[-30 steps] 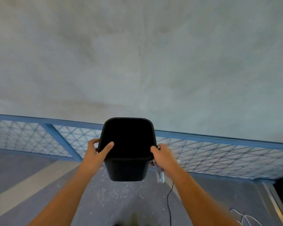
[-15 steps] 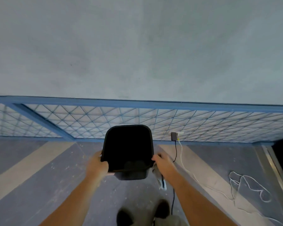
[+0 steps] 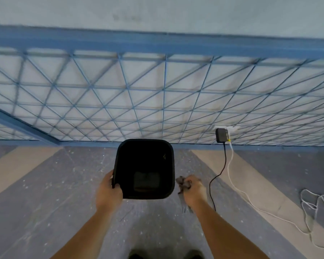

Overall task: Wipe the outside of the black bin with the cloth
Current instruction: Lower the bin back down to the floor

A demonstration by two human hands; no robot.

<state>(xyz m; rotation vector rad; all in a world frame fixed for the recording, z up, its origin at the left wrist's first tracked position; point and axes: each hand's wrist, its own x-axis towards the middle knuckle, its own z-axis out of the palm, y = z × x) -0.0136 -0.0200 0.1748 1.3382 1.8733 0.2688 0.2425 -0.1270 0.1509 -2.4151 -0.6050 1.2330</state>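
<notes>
The black bin is seen from above with its open mouth toward me, upright over the floor near the wall. My left hand grips the bin's near left rim, fingers curled over the edge. Just right of the bin, my right hand is closed around a bunched grey cloth, which hangs down below the fist. That hand is off the bin's rim, close beside its right wall. I cannot tell whether the bin rests on the floor.
A blue metal lattice runs along the wall ahead. A black adapter is plugged in at the right, with a black cable and a white cable trailing over the floor. My shoes show at the bottom.
The bin has come down from chest height toward the floor, and my view has tilted down. My right hand has let go of the rim and now holds only the cloth.
</notes>
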